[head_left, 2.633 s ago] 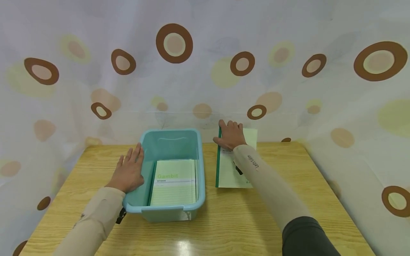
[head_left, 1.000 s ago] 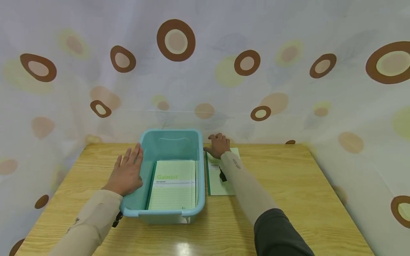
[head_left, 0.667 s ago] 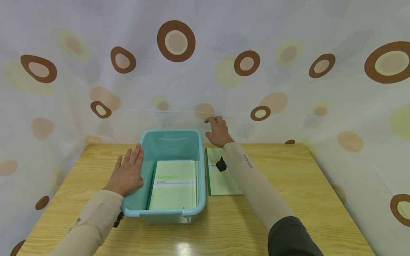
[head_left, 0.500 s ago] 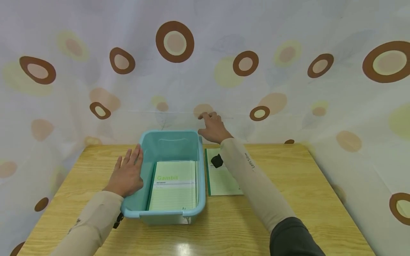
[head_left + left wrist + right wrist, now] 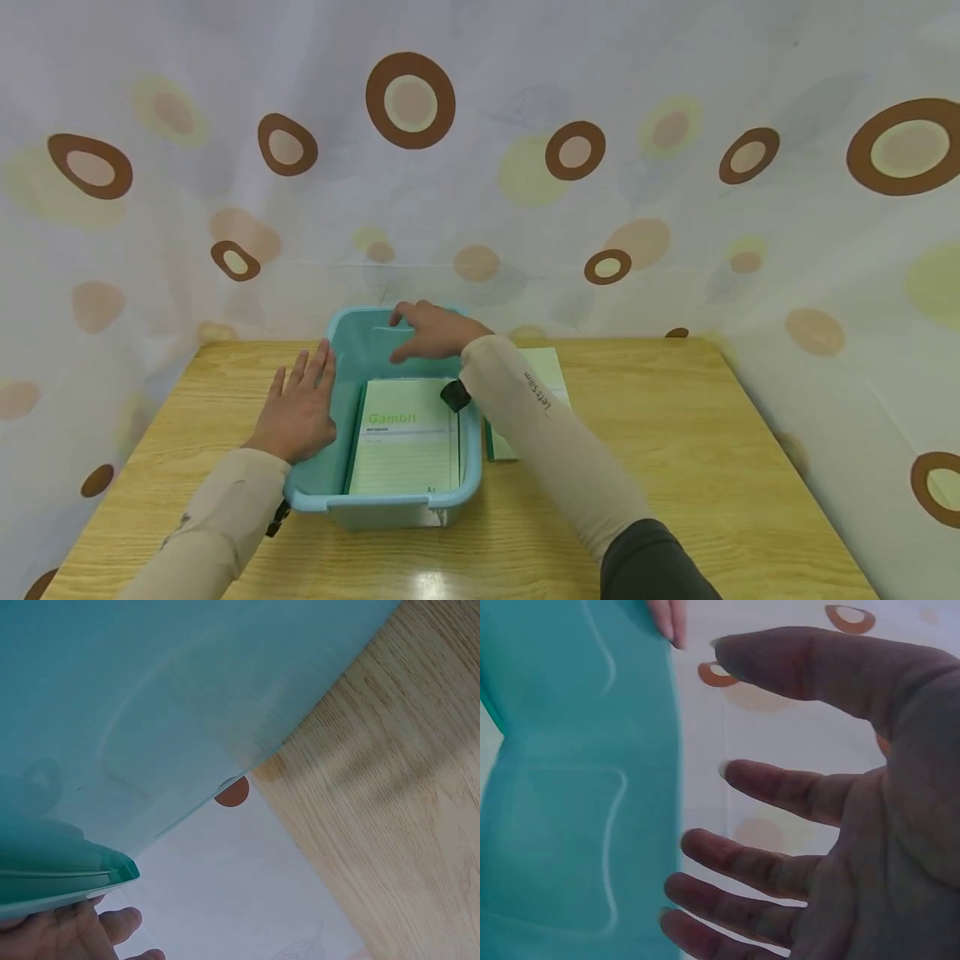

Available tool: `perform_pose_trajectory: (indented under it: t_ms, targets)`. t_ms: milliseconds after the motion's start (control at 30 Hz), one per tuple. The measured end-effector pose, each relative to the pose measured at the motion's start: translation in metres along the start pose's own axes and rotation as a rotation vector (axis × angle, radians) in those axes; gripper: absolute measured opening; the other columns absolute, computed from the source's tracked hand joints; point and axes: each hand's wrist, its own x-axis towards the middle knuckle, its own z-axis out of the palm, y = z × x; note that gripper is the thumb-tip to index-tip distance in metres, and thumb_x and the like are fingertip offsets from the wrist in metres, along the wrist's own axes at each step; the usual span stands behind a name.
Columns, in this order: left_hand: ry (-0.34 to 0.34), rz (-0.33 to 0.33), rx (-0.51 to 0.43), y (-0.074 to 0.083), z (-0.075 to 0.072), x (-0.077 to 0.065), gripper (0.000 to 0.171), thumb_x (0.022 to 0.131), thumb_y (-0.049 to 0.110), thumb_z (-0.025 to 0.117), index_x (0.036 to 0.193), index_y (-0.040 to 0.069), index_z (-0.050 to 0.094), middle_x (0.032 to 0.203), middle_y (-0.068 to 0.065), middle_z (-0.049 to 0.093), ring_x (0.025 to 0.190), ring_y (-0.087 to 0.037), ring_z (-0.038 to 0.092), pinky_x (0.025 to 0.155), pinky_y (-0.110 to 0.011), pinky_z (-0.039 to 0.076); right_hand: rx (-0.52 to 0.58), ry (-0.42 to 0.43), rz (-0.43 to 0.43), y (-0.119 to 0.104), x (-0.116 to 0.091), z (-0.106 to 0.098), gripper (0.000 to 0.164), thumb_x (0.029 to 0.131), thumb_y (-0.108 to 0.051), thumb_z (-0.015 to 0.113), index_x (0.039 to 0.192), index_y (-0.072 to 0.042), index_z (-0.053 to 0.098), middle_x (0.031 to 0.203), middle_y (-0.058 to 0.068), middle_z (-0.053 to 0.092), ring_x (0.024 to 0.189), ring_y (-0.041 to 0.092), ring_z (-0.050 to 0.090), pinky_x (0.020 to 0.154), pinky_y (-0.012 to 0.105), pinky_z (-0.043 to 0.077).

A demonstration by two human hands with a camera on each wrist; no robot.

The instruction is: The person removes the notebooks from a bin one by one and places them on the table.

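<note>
A light blue plastic bin (image 5: pixel 472 433) stands on the table, holding pale green notebooks (image 5: pixel 408 454) marked "Gambit". My left hand (image 5: pixel 296 412) rests along the bin's left rim with straight fingers; in the left wrist view its fingers (image 5: pixel 75 930) show beside the rim. Over the back part of the bin is my right hand (image 5: pixel 435 331), thumb and fingers spread, holding nothing. The right wrist view shows its fingers (image 5: pixel 757 859) apart with the bin wall behind them. Another green notebook (image 5: pixel 547 371) lies just right of the bin, partly hidden by my right forearm.
The wooden table (image 5: pixel 660 467) reaches to a patterned cloth wall (image 5: pixel 480 167) behind, which also closes in both sides. Small black wrist cameras show at the right wrist (image 5: pixel 455 396) and the left wrist (image 5: pixel 277 518).
The right-hand notebook slid left to beside the bin under my right hand. That hand then lifted off it and moved left over the bin. My left hand stayed at the rim.
</note>
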Motion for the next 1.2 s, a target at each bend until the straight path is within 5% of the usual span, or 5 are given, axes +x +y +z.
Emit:
perform_pose_trajectory:
  t_ms: [367, 733, 900, 1000, 1200]
  targets:
    - [-0.008, 0.001, -0.019, -0.001, 0.0, -0.003, 0.082, 0.077, 0.002, 0.053, 0.149, -0.011, 0.016, 0.159, -0.023, 0.008, 0.143, -0.047, 0.007, 0.11, -0.066, 0.008, -0.041, 0.018, 0.096, -0.013, 0.048, 0.044, 0.069, 0.087, -0.039, 0.066, 0.145, -0.013, 0.041, 0.146, 0.005, 0.046, 0.129, 0.022, 0.047, 0.099, 0.037, 0.044]
    - [0.011, 0.018, -0.031, -0.002, 0.0, 0.0, 0.083, 0.076, 0.002, 0.053, 0.149, -0.011, 0.016, 0.158, -0.023, 0.009, 0.142, -0.048, 0.01, 0.109, -0.067, 0.011, 0.275, 0.048, 0.273, 0.008, 0.07, 0.078, 0.076, 0.085, -0.026, 0.068, 0.15, -0.007, 0.033, 0.148, 0.011, 0.041, 0.128, 0.027, 0.047, 0.099, 0.039, 0.044]
    - [0.019, 0.023, -0.027, -0.003, -0.001, 0.0, 0.081, 0.076, 0.001, 0.052, 0.148, -0.011, 0.018, 0.158, -0.024, 0.01, 0.142, -0.049, 0.011, 0.109, -0.067, 0.012, 0.057, 0.083, 0.313, 0.009, 0.082, 0.101, 0.054, 0.082, -0.03, 0.074, 0.128, -0.009, 0.056, 0.12, 0.007, 0.061, 0.095, 0.02, 0.059, 0.075, 0.034, 0.05]
    - [0.013, 0.026, -0.026, -0.003, 0.0, 0.0, 0.081, 0.076, 0.001, 0.051, 0.149, -0.011, 0.017, 0.158, -0.023, 0.009, 0.142, -0.049, 0.011, 0.108, -0.067, 0.013, -0.077, 0.007, 0.362, 0.007, 0.086, 0.111, 0.032, 0.082, -0.035, 0.074, 0.104, -0.013, 0.069, 0.099, 0.001, 0.065, 0.078, 0.016, 0.057, 0.066, 0.031, 0.048]
    - [0.01, 0.021, -0.027, -0.002, 0.0, 0.0, 0.081, 0.077, 0.002, 0.052, 0.149, -0.01, 0.017, 0.159, -0.023, 0.009, 0.142, -0.049, 0.011, 0.108, -0.068, 0.013, -0.08, -0.111, 0.393, 0.004, 0.085, 0.117, 0.016, 0.085, -0.032, 0.071, 0.084, -0.016, 0.071, 0.083, 0.0, 0.062, 0.072, 0.016, 0.057, 0.067, 0.032, 0.051]
